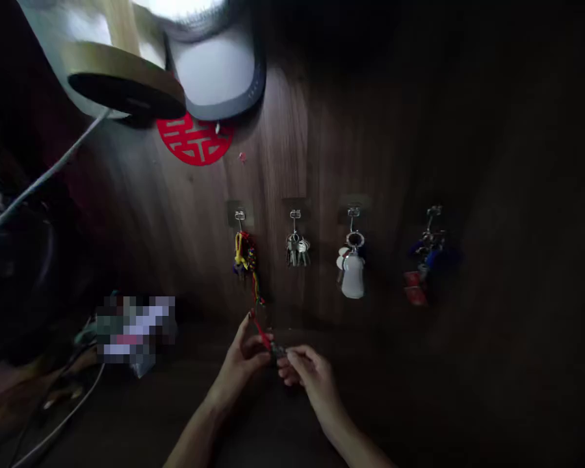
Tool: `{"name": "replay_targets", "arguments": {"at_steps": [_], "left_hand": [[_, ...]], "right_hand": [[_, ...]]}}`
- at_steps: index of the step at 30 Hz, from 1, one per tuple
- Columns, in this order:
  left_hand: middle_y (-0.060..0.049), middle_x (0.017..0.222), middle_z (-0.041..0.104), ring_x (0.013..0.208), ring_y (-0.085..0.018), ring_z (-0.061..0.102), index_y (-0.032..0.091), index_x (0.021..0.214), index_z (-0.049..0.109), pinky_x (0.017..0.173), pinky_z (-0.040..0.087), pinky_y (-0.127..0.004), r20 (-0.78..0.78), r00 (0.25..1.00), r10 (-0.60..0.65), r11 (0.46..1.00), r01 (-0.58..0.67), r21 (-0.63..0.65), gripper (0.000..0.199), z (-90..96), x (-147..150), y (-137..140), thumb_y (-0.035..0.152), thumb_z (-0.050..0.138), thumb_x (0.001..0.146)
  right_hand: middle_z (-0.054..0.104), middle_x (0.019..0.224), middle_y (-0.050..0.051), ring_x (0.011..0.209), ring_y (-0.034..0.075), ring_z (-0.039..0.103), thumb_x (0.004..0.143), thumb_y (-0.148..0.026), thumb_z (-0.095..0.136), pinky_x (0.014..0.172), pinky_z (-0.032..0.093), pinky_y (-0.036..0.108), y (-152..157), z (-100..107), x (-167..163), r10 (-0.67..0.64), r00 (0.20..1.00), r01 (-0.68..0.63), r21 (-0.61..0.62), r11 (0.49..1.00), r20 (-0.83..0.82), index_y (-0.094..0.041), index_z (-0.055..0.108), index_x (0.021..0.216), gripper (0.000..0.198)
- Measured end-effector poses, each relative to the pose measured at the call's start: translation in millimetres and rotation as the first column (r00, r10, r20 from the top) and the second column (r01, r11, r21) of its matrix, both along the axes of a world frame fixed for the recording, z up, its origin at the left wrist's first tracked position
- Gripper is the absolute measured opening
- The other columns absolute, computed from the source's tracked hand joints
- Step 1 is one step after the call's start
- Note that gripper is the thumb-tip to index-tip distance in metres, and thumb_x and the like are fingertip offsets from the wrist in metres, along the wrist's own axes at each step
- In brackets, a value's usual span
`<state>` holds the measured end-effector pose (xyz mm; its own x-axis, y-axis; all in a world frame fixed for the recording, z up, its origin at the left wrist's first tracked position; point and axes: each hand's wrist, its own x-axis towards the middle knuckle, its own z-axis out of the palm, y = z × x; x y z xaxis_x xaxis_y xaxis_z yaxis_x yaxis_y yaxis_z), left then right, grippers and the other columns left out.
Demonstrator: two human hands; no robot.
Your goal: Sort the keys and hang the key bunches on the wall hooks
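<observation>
Low in the middle of the view, both hands meet in front of a dark wood-grain panel [316, 149], just below a row of hooked key bunches. The left hand [237, 364] has its grip on a red cord [262, 333], the forefinger stretched up to the cord's upper end while the thumb lies near its lower end. The right hand [314, 374] closes thumb and fingers on a small dark piece [277, 351] at the lower end of that cord; it looks like metal, perhaps a key, but the light is too dim to be sure. Above the hands, a bunch with yellow and multicoloured cords [244, 252] hangs on the leftmost hook, then a cluster of silver keys [298, 250], a bunch with a white fob [353, 276], and, at the right, a shadowed bunch with red tags [415, 289]. Higher up, a cap [217, 71] overlaps a round red cut-out [195, 144] on the panel.
</observation>
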<state>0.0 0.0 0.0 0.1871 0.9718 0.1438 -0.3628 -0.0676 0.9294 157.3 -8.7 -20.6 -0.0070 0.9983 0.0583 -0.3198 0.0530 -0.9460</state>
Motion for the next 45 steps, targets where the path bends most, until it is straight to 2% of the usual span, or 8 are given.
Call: {"name": "replay_targets", "arguments": {"at_steps": [9, 14, 22, 29, 33, 37, 40, 45], "left_hand": [[-0.003, 0.082, 0.070, 0.080, -0.017, 0.063, 0.023, 0.144, 0.008, 0.079, 0.043, -0.029, -0.027, 0.998, 0.061, 0.998, -0.062, -0.022, 0.108, 2.5, 8, -1, 0.025, 0.079, 0.062], [0.002, 0.068, 0.065, 0.065, -0.013, 0.060, 0.022, 0.144, 0.010, 0.070, 0.043, -0.026, -0.005, 0.996, 0.092, 0.994, -0.092, -0.053, 0.104, 5.5, 9, -3, 0.026, 0.077, 0.064], [0.003, 0.068, 0.065, 0.062, -0.012, 0.059, 0.020, 0.143, 0.014, 0.065, 0.043, -0.023, -0.043, 0.991, 0.130, 0.988, -0.133, -0.078, 0.100, 7.0, 7, -2, 0.024, 0.075, 0.064], [0.002, 0.067, 0.066, 0.066, -0.013, 0.061, 0.018, 0.143, 0.019, 0.071, 0.044, -0.025, -0.121, 0.988, 0.098, 0.995, -0.098, 0.001, 0.099, 3.2, 9, -2, 0.023, 0.077, 0.062], [-0.005, 0.091, 0.070, 0.083, -0.018, 0.065, 0.024, 0.140, 0.030, 0.079, 0.047, -0.030, -0.088, 0.988, 0.128, 0.992, -0.125, 0.030, 0.086, 6.7, 8, -4, 0.025, 0.075, 0.066], [-0.009, 0.112, 0.066, 0.101, -0.023, 0.061, 0.025, 0.128, 0.049, 0.084, 0.048, -0.034, -0.053, 0.982, 0.179, 0.983, -0.176, 0.055, 0.064, 12.1, 4, -3, 0.032, 0.072, 0.068], [-0.009, 0.110, 0.068, 0.103, -0.026, 0.061, 0.022, 0.115, 0.062, 0.085, 0.049, -0.035, -0.056, 0.974, 0.220, 0.974, -0.216, 0.068, 0.050, 14.5, 0, -1, 0.035, 0.072, 0.068], [-0.007, 0.099, 0.072, 0.091, -0.023, 0.065, 0.020, 0.105, 0.067, 0.079, 0.051, -0.032, -0.065, 0.959, 0.276, 0.959, -0.270, 0.085, 0.040, 23.2, -5, -3, 0.038, 0.070, 0.070]], "right_hand": [[0.070, 0.065, 0.008, 0.052, 0.016, 0.064, 0.065, -0.061, 0.066, 0.047, 0.044, 0.024, -2, 0, 0, 0.088, 0.995, -0.088, 0.018, 0.996, -0.041, -0.016, 0.056, 0.078, 0.048], [0.068, 0.068, 0.006, 0.055, 0.014, 0.062, 0.069, -0.063, 0.060, 0.047, 0.043, 0.022, -2, -2, 0, 0.089, 0.996, -0.090, 0.065, 0.994, 0.016, -0.016, 0.057, 0.081, 0.048], [0.063, 0.077, 0.003, 0.063, 0.014, 0.060, 0.069, -0.054, 0.066, 0.051, 0.045, 0.023, -7, -1, 2, 0.036, 0.986, -0.064, 0.166, 0.984, 0.164, -0.019, 0.055, 0.093, 0.044], [0.062, 0.063, 0.002, 0.051, 0.012, 0.057, 0.069, -0.057, 0.064, 0.047, 0.042, 0.022, -2, -7, 1, 0.047, 0.984, -0.077, 0.177, 0.981, 0.169, -0.016, 0.057, 0.079, 0.043], [0.062, 0.061, 0.002, 0.049, 0.011, 0.057, 0.067, -0.058, 0.065, 0.046, 0.041, 0.022, -1, -7, 1, 0.030, 0.989, -0.053, 0.159, 0.986, 0.148, -0.016, 0.056, 0.075, 0.044], [0.062, 0.060, 0.001, 0.049, 0.012, 0.057, 0.066, -0.060, 0.065, 0.045, 0.040, 0.022, -1, -8, 0, 0.037, 0.986, -0.063, 0.161, 0.985, 0.160, -0.016, 0.056, 0.073, 0.045], [0.061, 0.061, 0.001, 0.049, 0.012, 0.056, 0.067, -0.060, 0.063, 0.045, 0.040, 0.022, -1, -9, -1, 0.048, 0.982, -0.079, 0.165, 0.983, 0.185, -0.016, 0.056, 0.073, 0.045], [0.062, 0.067, 0.002, 0.055, 0.014, 0.060, 0.068, -0.063, 0.061, 0.047, 0.040, 0.022, -2, -12, -2, 0.091, 0.967, -0.125, 0.131, 0.984, 0.237, -0.016, 0.059, 0.079, 0.048]]}}
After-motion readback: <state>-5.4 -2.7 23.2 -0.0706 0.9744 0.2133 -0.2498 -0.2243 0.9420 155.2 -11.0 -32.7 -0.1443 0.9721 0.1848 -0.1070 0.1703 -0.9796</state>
